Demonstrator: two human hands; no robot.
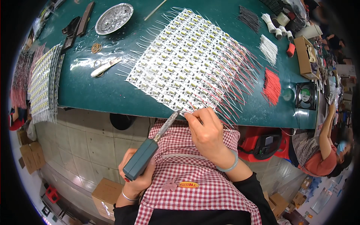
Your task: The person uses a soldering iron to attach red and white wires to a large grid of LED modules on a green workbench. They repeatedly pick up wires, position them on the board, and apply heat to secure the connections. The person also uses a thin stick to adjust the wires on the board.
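Head view: on the green tabletop (88, 92) lies a panel of circuit boards (187, 56), slanted, white and gridded with yellow blocks, fine red and white leads bristling from its edges. At its near corner points the thin metal tip of a soldering gun (141, 159), its boxy dark-green body gripped in the left hand (137, 172). The right hand (206, 131) bends its fingers in close beside the tip; I cannot tell whether they pinch a lead. Beyond are a shiny dented metal dish (96, 27) and straight red wires (271, 87) in a heap. Below stretches pale tiled floor (75, 138), with a cardboard box (105, 197); at right sits a co-worker (318, 161).
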